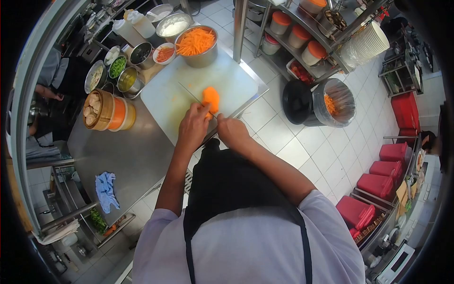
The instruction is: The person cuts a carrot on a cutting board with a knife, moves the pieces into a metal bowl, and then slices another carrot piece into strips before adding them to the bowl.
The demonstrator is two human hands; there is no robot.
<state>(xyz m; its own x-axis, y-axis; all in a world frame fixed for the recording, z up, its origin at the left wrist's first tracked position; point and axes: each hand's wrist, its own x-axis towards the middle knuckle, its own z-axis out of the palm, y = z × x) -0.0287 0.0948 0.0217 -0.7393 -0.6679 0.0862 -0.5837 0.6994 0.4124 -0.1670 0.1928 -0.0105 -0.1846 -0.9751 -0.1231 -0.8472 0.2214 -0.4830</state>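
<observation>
On the white cutting board lies a peeled orange carrot piece. My left hand is at its near end, with fingers bent and fingertips pressed on the carrot. My right hand is closed around the handle of a knife, at the board's near edge. The thin knife blade slants up and left across the board, beside the carrot and partly hidden by my left fingers. A metal pot heaped with carrot strips stands at the board's far end.
Left of the board are bowls of chopped greens, a bamboo steamer and squeeze bottles. A blue cloth lies on the steel table. Rightward stand a lined bin and a shelf rack. Another person's arm shows far left.
</observation>
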